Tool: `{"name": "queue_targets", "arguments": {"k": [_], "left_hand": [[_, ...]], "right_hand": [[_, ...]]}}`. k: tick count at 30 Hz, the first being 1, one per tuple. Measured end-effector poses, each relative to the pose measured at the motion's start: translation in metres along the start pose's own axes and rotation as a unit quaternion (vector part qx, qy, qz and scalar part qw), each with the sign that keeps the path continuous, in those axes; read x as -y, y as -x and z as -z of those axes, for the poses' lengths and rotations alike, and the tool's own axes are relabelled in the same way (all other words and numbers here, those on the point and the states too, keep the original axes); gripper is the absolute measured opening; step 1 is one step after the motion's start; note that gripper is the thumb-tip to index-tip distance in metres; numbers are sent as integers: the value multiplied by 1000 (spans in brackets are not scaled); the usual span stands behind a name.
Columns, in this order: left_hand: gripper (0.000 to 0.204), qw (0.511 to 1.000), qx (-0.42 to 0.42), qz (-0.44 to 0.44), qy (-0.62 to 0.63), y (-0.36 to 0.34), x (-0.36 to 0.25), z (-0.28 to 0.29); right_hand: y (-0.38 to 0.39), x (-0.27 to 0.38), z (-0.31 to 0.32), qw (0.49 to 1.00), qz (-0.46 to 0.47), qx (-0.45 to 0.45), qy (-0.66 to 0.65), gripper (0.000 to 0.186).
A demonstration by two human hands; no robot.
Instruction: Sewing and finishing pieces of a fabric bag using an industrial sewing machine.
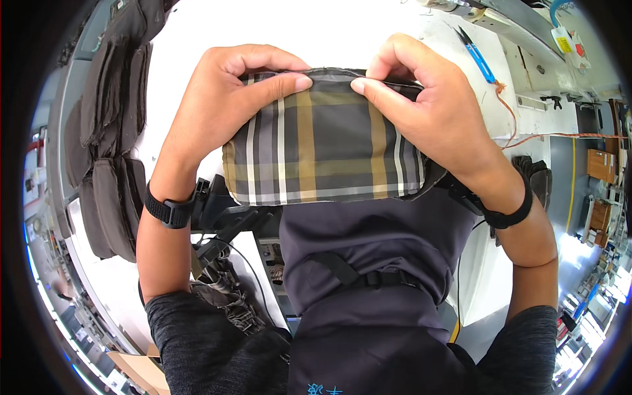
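Note:
A plaid fabric pouch piece in grey, olive, tan and white, with dark edging, spans the space between my hands, held up at the white table's edge. My left hand grips its upper left edge, thumb along the front and forefinger at the top edge. My right hand pinches the same top edge right of centre, thumb on the plaid face and forefinger curled over the edge. The two thumb tips are a short gap apart. Blue-handled thread snips with an orange cord lie on the table to the right.
Dark padded fabric pieces are piled along the left of the white table; more dark pieces sit at the right. A black mechanism with a cable is below the pouch. Crumpled plaid fabric and a cardboard box are lower left.

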State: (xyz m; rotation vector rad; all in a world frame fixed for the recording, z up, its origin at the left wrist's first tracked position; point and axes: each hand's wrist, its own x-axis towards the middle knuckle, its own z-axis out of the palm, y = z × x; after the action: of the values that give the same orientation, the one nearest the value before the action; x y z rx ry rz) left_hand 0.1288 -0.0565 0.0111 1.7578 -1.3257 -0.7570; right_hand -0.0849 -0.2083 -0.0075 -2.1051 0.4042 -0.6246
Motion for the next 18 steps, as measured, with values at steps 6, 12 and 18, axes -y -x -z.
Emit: {"name": "queue_targets", "arguments": {"k": [6,12,18], "left_hand": [[11,999,41,-31,-10,-17,-5,12],[10,997,58,-16,-56,-30,-5,19],[13,997,68,-11,-41,-35,-3,18]], "right_hand": [[1,-1,24,993,-82,80,-9,20],[17,-8,45,983,-145,96,-54,27],[22,-14,54,979,-151,87,-101,27]]}}
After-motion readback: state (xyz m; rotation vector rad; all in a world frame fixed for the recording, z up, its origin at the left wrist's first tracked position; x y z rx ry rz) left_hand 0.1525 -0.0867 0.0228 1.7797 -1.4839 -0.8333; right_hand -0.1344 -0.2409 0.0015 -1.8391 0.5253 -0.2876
